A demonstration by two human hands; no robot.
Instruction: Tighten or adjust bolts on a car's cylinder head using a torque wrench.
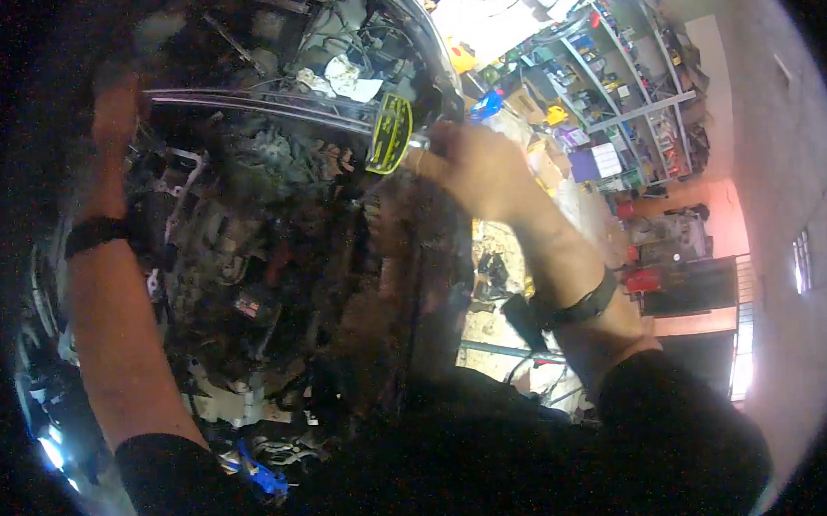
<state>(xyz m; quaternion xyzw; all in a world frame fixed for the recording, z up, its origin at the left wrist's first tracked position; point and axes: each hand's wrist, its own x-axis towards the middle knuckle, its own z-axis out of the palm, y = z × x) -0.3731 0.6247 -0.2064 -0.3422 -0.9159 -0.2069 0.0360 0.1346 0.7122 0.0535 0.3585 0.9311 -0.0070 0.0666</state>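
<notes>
A beam torque wrench spans the engine bay from side to side, its shiny metal rods (259, 110) running between my two hands. Near its right end sits a curved yellow-and-black scale plate (390, 135). My right hand (479, 167) is closed round the handle end just beyond that plate. At the far left, my left hand (116, 110) is closed at the head end; its fingers are dark and blurred. Beneath the wrench lies a dark, greasy engine (274, 236). Whatever the head end meets is hidden by my left hand and shadow.
White crumpled rags (343, 78) lie at the far side of the bay. To the right, a cluttered bench (543, 165) holds bottles and boxes, with metal shelves (642, 110) behind it. A blue tool or clip (264, 477) rests close to my left sleeve.
</notes>
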